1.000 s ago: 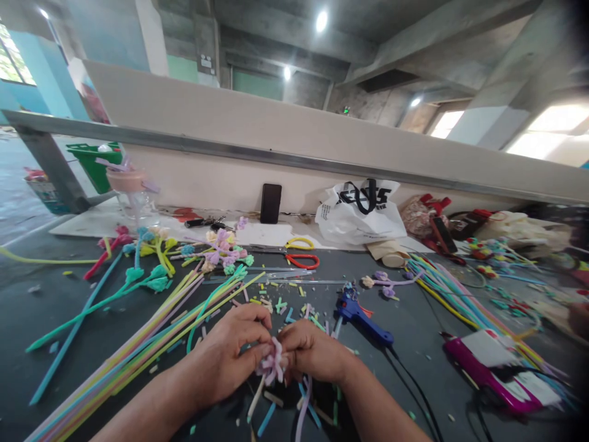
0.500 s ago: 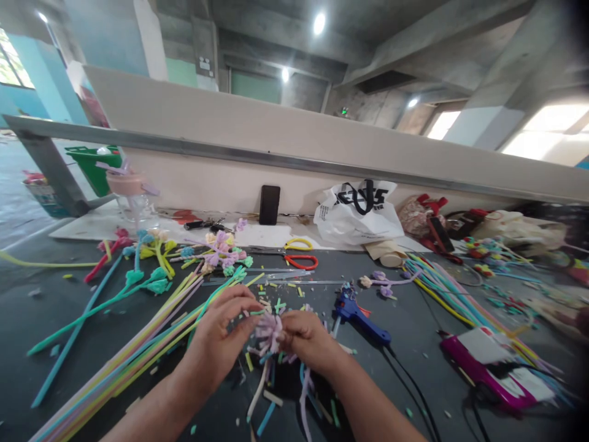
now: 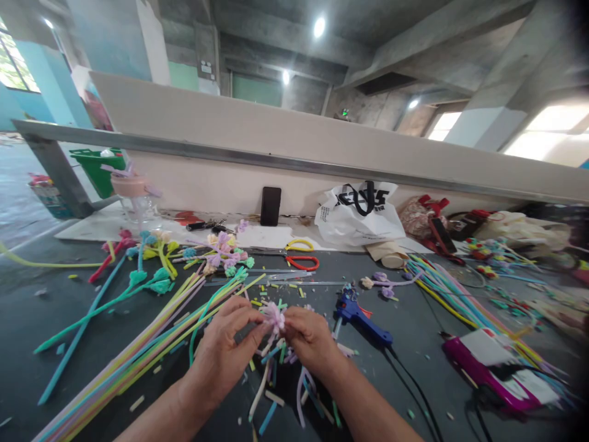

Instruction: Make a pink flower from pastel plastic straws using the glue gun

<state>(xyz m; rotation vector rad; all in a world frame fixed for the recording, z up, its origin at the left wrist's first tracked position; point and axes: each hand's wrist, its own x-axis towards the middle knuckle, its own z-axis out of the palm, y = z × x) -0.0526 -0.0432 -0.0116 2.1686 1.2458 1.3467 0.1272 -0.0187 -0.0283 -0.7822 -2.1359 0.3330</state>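
Both hands meet low in the middle over a dark table (image 3: 55,319). My left hand (image 3: 225,353) and my right hand (image 3: 308,336) pinch a small pale pink flower of fuzzy pipe cleaner (image 3: 275,315) between their fingertips. Its stem hangs down behind the fingers. Short cut pieces of pipe cleaner (image 3: 276,393) lie under and around the hands. A bundle of long coloured pipe cleaners (image 3: 138,350) runs diagonally just left of my left hand. A blue glue gun (image 3: 363,319) lies right of my right hand with its black cord trailing toward me.
Finished pipe-cleaner flowers (image 3: 221,252) lie at the back left. Red and yellow scissors (image 3: 301,261) sit mid-table, a black phone (image 3: 270,205) leans on the wall, beside it a white plastic bag (image 3: 361,212). More long pipe cleaners (image 3: 455,294) and a magenta package (image 3: 492,368) lie right.
Both hands have lifted the flower and moved it away from me. The fingers have shifted around its petals.
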